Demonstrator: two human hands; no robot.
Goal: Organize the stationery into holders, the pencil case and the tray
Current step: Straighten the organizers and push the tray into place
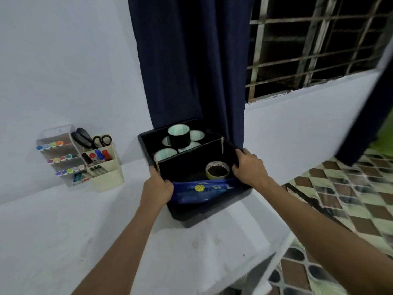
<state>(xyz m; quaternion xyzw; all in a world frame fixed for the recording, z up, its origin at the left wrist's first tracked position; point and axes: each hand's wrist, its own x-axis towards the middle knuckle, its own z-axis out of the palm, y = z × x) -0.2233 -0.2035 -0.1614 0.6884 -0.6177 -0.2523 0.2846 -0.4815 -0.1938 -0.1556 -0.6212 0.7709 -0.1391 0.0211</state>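
Note:
A black tray (187, 216) sits on the white table near its right edge, against the curtain. My left hand (158, 188) grips its left rim and my right hand (248, 167) grips its right rim. A divider splits the tray. The far section holds several black tape rolls (178, 136), one stacked on the others. The near section holds a yellowish tape roll (217, 170) and a blue pencil case (202, 189) with a yellow ball print. At the left stand a clear marker rack (61, 156) with coloured markers and a cream holder (106, 167) with scissors, staplers and markers.
The white table (85, 231) runs to the wall at the back and ends at the right, just past the tray. A dark blue curtain (191, 60) hangs behind the tray. A barred window (314, 43) is at the upper right. Patterned floor tiles (340, 199) lie to the right.

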